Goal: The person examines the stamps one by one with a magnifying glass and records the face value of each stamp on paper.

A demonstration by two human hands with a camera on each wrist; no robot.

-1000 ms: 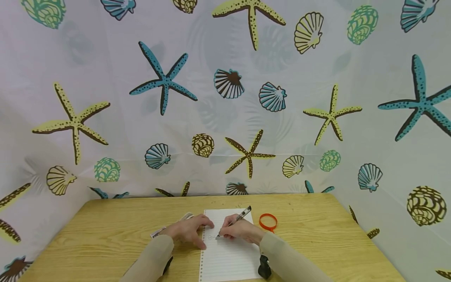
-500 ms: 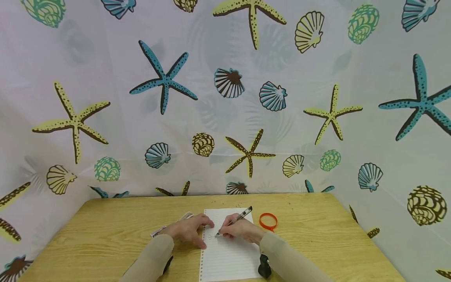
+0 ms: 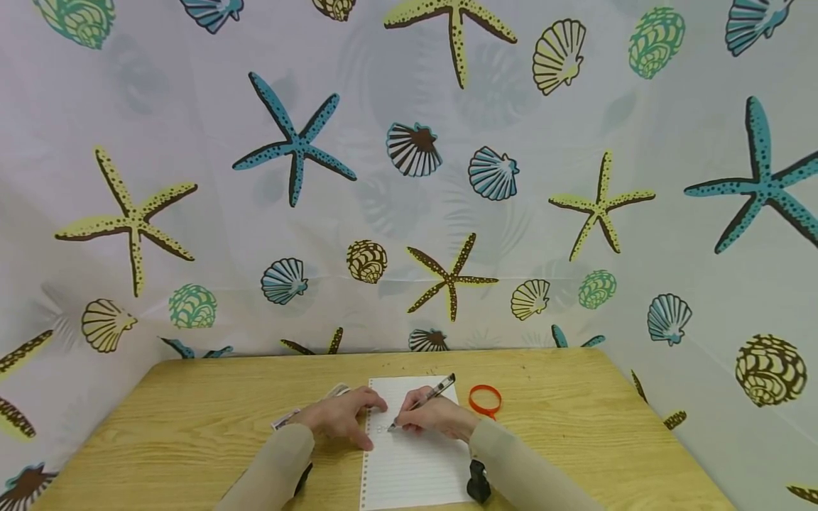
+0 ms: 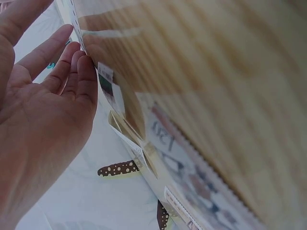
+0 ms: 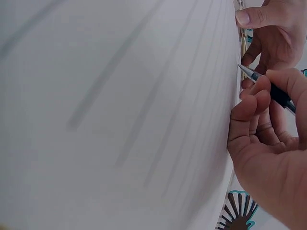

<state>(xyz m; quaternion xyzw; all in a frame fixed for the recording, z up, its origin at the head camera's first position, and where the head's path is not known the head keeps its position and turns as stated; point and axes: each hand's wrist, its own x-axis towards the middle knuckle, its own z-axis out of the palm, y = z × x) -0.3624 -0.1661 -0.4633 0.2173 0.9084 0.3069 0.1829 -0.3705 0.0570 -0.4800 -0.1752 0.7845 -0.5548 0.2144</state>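
A sheet of lined paper (image 3: 415,475), punched with holes down its left edge, lies on the table. My right hand (image 3: 431,415) pinches a pen (image 3: 441,387) with a clear barrel and dark cap end. In the right wrist view the metal tip of the pen (image 5: 248,73) is right at the paper, and the curled lower fingers rest along the sheet. Small faint marks show beside the tip in the head view. My left hand (image 3: 341,419) lies with fingers spread at the paper's left edge, thumb and fingertips on it, holding nothing.
A red ring (image 3: 485,400) with a short stem lies right of the paper, partly behind the right sleeve. Printed slips (image 4: 192,177) with perforated edges lie beside the left hand, partly hidden by that arm. A patterned curtain (image 3: 409,213) surrounds the wooden table (image 3: 575,440).
The pen tip has shifted very slightly over the paper with the right hand. My left hand and the sheet stay in place.
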